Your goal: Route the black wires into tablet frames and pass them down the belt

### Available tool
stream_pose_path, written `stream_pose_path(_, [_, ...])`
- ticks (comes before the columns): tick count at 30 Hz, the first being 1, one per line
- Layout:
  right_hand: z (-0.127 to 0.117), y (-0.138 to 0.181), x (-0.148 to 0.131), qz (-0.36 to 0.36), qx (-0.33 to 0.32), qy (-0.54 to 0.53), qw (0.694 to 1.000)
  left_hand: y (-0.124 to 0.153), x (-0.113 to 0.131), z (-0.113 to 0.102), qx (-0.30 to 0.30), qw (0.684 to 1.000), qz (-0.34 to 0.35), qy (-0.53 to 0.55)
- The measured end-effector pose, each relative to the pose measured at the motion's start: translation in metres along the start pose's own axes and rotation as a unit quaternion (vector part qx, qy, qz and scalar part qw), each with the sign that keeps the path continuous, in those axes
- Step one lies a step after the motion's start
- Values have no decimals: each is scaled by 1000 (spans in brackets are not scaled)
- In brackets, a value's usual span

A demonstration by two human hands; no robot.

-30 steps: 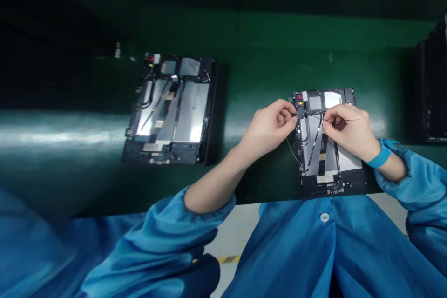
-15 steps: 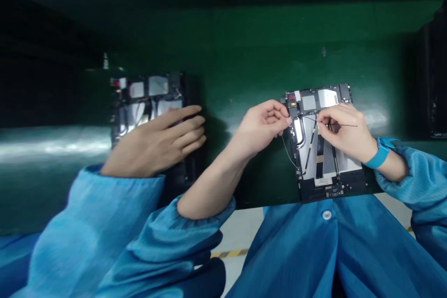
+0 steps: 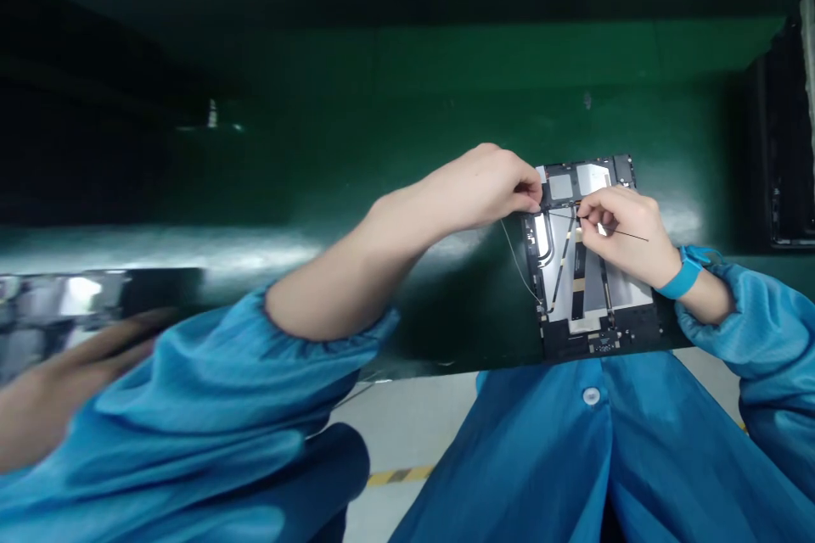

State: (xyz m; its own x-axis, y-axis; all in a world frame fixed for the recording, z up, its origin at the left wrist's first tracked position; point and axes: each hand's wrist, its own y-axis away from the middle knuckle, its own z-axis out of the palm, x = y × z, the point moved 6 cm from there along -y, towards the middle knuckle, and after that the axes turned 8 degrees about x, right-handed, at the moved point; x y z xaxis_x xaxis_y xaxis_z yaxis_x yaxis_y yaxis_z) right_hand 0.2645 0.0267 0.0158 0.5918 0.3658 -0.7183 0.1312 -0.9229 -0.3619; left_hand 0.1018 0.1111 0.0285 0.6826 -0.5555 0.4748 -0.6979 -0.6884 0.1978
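An opened tablet point(image 3: 621, 284), its inner boards and flat ribbon cables exposed, lies on the green table in front of me. My left hand point(image 3: 500, 185) is at its upper left corner, fingertips pinched on a thin cable point(image 3: 516, 265), which loops down outside the tablet's left edge. My right hand point(image 3: 627, 231) is closed over the tablet's upper middle. Between its thumb and forefinger is a thin black strand point(image 3: 630, 235), one end sticking out to the right, the other running left toward my left fingertips. Whether the strand and the looped cable are one piece is unclear.
At the left edge, a co-worker's blurred hand point(image 3: 57, 390) is beside another opened device point(image 3: 80, 295). A dark case or tray point(image 3: 789, 144) stands at the far right. The green table's point(image 3: 407, 102) front edge runs just below my tablet.
My left hand has moved slightly up, its wrist turned over. My right hand stays nearly in place. The co-worker's hand and the other device have shifted toward the lower left.
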Motion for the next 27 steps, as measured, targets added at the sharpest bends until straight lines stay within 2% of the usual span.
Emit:
stream_pose_path(3, [-2, 0, 1, 10, -4, -16, 1000, -3, 2, 2, 11, 1000, -6, -19])
stream_pose_path(6, [-14, -7, 6, 28, 3, -37, 999, 2, 6, 3, 41, 998, -24, -51])
stream_pose_path(10, [-33, -23, 21, 53, 20, 22, 998, 16, 14, 2, 94, 993, -52, -54])
stream_pose_path(13, [-28, -32, 20, -6, -27, 89, 996, 25, 28, 5, 131, 987, -89, -29])
stream_pose_path(16, [-20, -29, 12, -70, -75, 144, 984, 28, 47, 19, 126, 982, -134, -42])
stream_pose_path(20, [-24, -17, 2, -97, -105, 133, 981, 29, 64, 39, 128, 978, -137, -92])
stream_pose_path(23, [-36, -10, 10, -33, -93, 62, 993, 34, 68, 45, 170, 972, -108, -122])
stream_pose_path(27, [-50, -7, 36, 102, -17, -46, 994, 38, 69, 39, 224, 964, -70, -127])
